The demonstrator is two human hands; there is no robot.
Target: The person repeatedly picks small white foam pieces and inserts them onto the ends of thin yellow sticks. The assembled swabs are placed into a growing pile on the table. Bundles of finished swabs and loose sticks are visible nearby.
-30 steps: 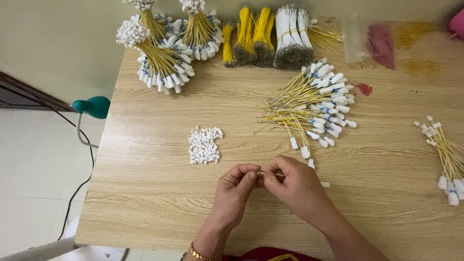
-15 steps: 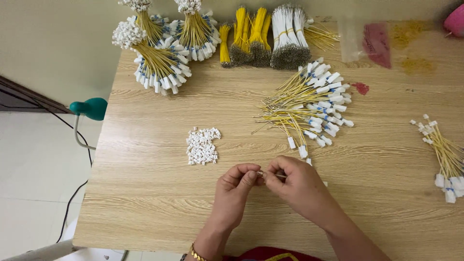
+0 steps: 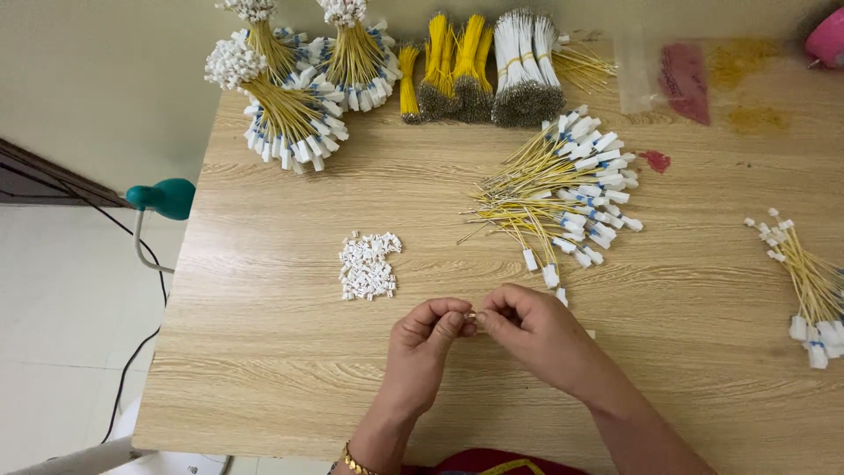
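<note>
Seen from the head camera, two hands meet over the near middle of a wooden table. The left hand has its thumb and first finger pressed together at the tips. The right hand does the same, and its fingertips touch the left ones. Between them sits a tiny piece, pinched from both sides. It is too small to tell what it is. A gold bracelet is on the left wrist.

Just left of the hands and a bit farther away lies a small heap of white plastic bits. Nothing lies between that heap and the left hand.

Far from the right hand, and close to it, is a loose pile of yellow wires with white ends. The nearest wires reach almost down to the right fingers.

On the right edge of the table lies a smaller bunch of yellow wires, well apart from the hands.

At the far edge stand tied bundles of wires with white tips, and next to them tied yellow and white bundles. A clear bag with something red in it lies at the far right.

Left of the table, down by the floor, is a green thing on a bent stem.
</note>
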